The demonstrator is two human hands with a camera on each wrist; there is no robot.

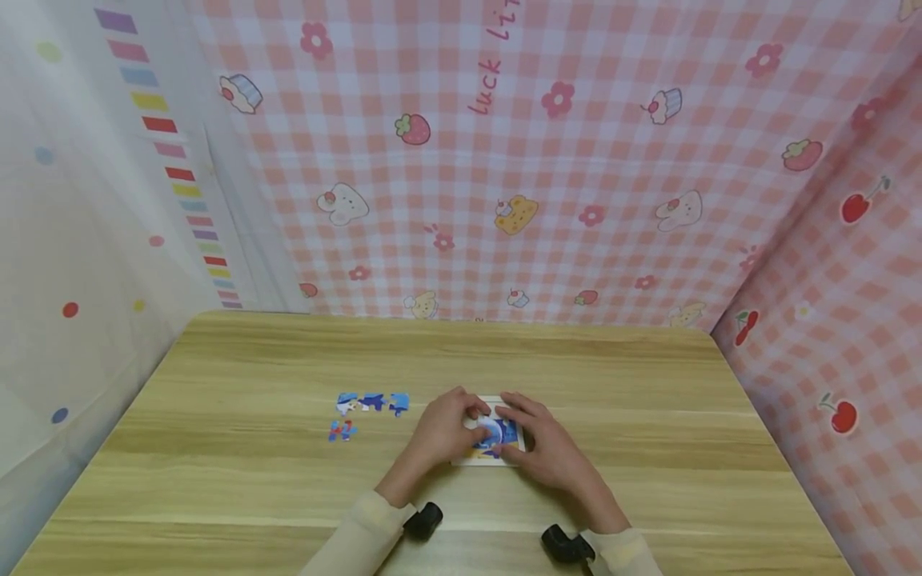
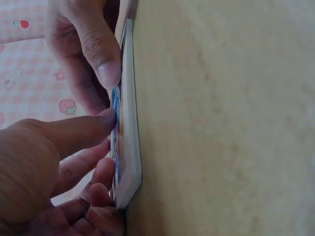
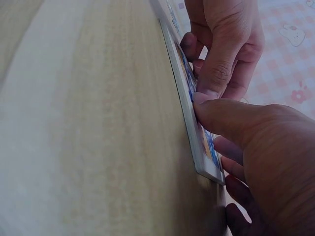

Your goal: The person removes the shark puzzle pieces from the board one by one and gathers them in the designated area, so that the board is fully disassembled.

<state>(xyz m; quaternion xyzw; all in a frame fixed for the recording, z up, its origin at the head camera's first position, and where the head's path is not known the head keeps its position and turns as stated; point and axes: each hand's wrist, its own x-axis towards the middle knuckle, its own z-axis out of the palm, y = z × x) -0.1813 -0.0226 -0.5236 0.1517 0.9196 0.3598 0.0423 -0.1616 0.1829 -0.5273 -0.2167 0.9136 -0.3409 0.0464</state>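
Note:
A small jigsaw puzzle board [image 1: 490, 462] with a white border and a blue picture lies flat on the table. My left hand [image 1: 448, 428] is at its left side, thumb touching the picture and some fingertips at the board's edge in the left wrist view. From the right, my right hand [image 1: 549, 448] reaches over the board, its thumb [image 3: 221, 114] pressing on the picture and its fingers spread along the far part. Both thumbs come close together over the picture. The hands cover much of the puzzle, and no loose piece shows between the fingers.
Left of the board lie several loose blue puzzle pieces [image 1: 373, 402], with a red-and-blue group [image 1: 342, 431] nearer me. The wood-grain table [image 1: 216, 480] ends at a pink checked curtain [image 1: 461, 160] behind. Black wrist devices [image 1: 423, 522] sit at both sleeves.

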